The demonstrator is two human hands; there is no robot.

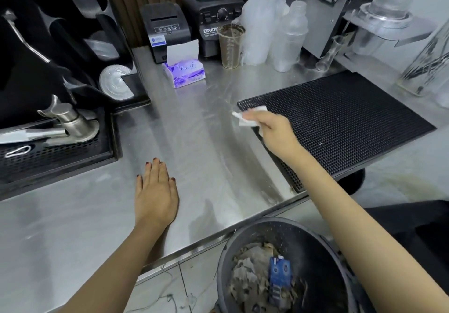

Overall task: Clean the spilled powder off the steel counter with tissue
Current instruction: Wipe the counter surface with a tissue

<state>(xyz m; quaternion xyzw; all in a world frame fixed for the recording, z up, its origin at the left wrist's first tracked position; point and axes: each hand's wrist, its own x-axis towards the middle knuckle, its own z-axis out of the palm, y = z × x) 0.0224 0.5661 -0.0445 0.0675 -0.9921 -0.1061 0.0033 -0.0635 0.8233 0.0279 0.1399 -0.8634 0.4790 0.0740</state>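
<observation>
Right hand (pixel 274 130): fingers curled round a crumpled tissue (pixel 245 118), at the far-left corner of the black bar mat (pixel 340 118).
Steel counter (pixel 184 147): faint pale powder streaks (pixel 220 98) just left of and beyond the tissue.
Left hand (pixel 155 191): flat, holding nothing, near side, farther from the streaks.

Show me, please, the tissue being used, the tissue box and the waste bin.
tissue (pixel 246 123), head view, on its crumpled white lower fold.
tissue box (pixel 185 73), head view, on its purple top face.
waste bin (pixel 311 252), head view, on its bare inner wall.
</observation>
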